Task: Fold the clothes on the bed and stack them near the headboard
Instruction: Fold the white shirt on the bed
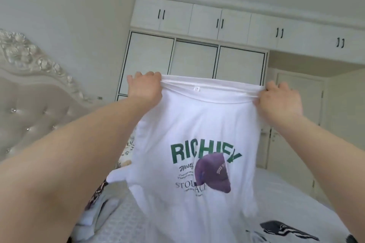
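Left hand [145,87] and right hand [280,99] pinch white T-shirt [195,130] between them.

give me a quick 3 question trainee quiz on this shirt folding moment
1. True or false: the white printed T-shirt lies flat on the bed.
2. Which hands grip the shirt's top edge? A) left hand only B) right hand only C) both
3. Fill in: the tufted headboard stands on the person's ____ side.

Key:
1. False; it hangs in the air, held up.
2. C; the left hand and right hand each pinch one end.
3. Left.
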